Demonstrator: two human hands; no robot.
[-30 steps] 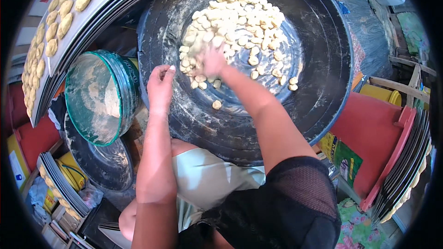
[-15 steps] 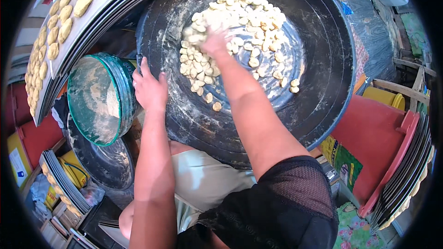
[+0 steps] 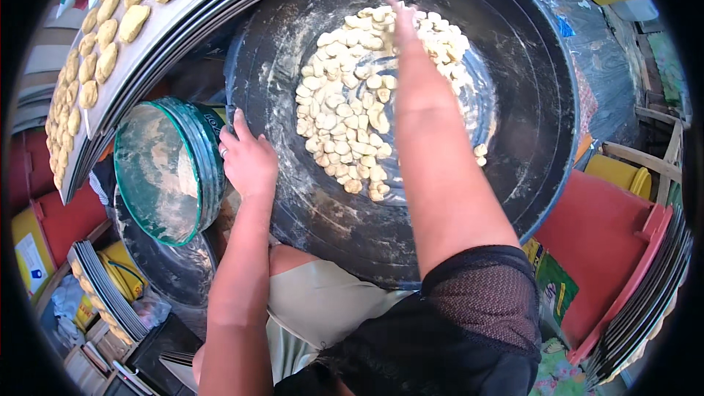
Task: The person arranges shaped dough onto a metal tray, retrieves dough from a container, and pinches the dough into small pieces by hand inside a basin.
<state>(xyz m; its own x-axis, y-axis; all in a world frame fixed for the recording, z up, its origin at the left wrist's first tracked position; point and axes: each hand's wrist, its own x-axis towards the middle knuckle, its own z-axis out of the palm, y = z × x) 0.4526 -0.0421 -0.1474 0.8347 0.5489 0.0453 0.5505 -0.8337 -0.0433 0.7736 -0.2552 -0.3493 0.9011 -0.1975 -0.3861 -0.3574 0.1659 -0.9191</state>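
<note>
A large round black basin [image 3: 532, 103] dusted with pale flour fills the middle of the view. Many small rounded dough pieces [image 3: 345, 117] lie in a loose layer on its bottom. My right hand [image 3: 403, 20] reaches among the pieces at the far side, fingers stretched out and slightly blurred; no piece shows held in it. At the basin's left rim, my left hand [image 3: 249, 160] grips the edge, a ring on one finger. Just left of that hand stands a green-rimmed tub [image 3: 136, 169] with floury residue inside, tilted toward me.
Stacked trays [image 3: 158, 33] with shaped dough pieces on top rise at the upper left. Smaller tray stacks stand at lower left [image 3: 103, 290] and lower right [image 3: 653, 301]. A red container [image 3: 587, 249] sits right of the basin. A second black basin [image 3: 165, 268] lies below the tub.
My right hand has swept from the left part of the pile to the far middle. Dough pieces have shifted, spreading nearer to me. My left hand stays on the rim.
</note>
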